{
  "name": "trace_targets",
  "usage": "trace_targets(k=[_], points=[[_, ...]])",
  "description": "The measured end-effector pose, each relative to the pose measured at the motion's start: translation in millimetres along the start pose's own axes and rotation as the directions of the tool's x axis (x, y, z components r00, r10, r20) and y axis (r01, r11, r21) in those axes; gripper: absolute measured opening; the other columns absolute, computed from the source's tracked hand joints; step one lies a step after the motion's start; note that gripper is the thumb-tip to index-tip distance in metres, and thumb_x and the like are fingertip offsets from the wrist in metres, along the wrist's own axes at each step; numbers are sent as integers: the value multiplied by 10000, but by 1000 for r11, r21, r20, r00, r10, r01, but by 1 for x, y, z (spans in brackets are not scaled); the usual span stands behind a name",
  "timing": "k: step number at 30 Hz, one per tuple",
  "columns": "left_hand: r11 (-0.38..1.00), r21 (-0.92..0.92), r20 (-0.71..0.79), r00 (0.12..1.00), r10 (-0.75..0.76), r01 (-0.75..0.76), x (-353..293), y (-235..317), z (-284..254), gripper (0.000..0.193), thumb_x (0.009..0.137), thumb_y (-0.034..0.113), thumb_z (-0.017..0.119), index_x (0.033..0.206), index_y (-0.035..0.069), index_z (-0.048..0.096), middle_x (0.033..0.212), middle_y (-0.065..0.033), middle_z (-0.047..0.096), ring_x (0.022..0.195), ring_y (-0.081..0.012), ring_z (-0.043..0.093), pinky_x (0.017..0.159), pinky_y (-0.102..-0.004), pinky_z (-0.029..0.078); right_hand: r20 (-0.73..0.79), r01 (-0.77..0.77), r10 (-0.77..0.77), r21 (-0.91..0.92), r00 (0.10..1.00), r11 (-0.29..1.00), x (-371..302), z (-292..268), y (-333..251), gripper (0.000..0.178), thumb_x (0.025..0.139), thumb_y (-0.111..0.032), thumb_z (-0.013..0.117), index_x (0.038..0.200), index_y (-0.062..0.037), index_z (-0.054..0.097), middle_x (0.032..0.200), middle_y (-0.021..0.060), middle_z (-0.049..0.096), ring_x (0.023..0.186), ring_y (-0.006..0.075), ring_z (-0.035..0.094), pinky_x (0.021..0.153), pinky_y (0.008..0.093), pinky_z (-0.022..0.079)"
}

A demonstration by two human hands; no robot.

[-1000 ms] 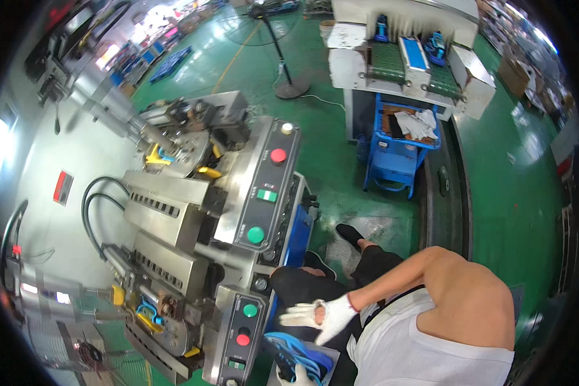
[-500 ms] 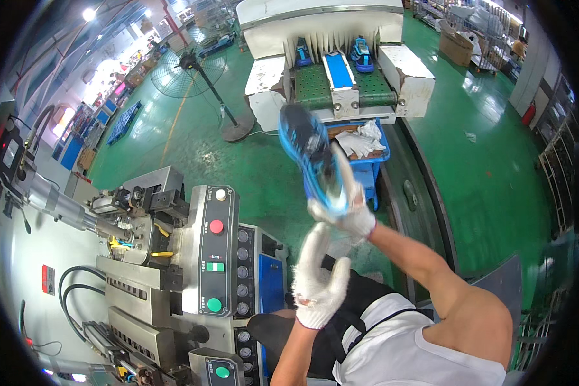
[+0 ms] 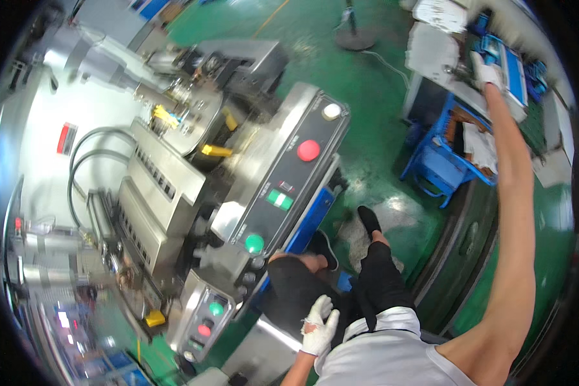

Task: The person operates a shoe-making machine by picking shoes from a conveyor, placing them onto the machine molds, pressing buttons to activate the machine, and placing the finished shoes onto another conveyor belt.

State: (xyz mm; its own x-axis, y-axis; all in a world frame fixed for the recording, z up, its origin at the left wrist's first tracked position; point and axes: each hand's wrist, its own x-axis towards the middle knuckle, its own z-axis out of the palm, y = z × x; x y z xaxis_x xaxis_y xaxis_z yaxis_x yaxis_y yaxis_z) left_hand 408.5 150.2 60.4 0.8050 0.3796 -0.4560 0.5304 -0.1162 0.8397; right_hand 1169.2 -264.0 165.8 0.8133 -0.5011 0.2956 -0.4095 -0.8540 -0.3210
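My right arm stretches far out to the right, and my gloved right hand (image 3: 486, 71) is at the near end of a blue shoe (image 3: 491, 46) on the conveyor (image 3: 531, 128). The fingers look closed around that end, though the picture is small and blurred there. Close to my body, above my lap, hangs my gloved left hand (image 3: 320, 327), empty with its fingers apart. The white knit glove on it has a worn hole near the wrist. Another blue shoe (image 3: 535, 78) lies on the conveyor's other lane, beyond the blue-topped divider (image 3: 513, 74).
A metal machine with a control panel (image 3: 283, 174) stands at my left, carrying a red button (image 3: 308, 150) and green ones. Below the conveyor stands a blue cart (image 3: 441, 174) holding white cloth (image 3: 479, 147). A fan base (image 3: 355, 40) and its cable lie on the green floor.
My right hand has carried the blue shoe away from me onto the conveyor. My left hand has dropped back toward my lap. The view has swung left and down toward the machine.
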Motion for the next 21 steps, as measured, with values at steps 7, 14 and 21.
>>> trace_targets(k=[7,14,21], points=[[989,-114,-297,947,-126,96,-14,-27,-37,532,1023,80,681,1517,15,493,1379,-186,689,1266,-264,680,1096,-374,527,-201,489,-447,410,872,770,-167,45,29,919,989,-596,673,1559,89,448,1538,297,547,1418,397,538,1184,446,411],[980,-199,-663,737,-132,-3,-96,-108,-91,374,1030,66,654,1395,3,601,1167,-118,739,980,-182,730,881,-320,597,643,295,-630,560,435,774,-520,42,68,718,979,-223,764,1577,4,437,1153,133,751,925,174,719,844,339,581],[714,-666,-746,-169,-644,216,-388,-272,-2,331,1009,122,655,1313,-5,632,1116,-150,724,967,-245,719,896,-381,571,637,789,-728,572,-252,227,-619,34,2,775,921,-289,781,1562,7,461,1496,274,588,1387,411,574,1160,453,451]])
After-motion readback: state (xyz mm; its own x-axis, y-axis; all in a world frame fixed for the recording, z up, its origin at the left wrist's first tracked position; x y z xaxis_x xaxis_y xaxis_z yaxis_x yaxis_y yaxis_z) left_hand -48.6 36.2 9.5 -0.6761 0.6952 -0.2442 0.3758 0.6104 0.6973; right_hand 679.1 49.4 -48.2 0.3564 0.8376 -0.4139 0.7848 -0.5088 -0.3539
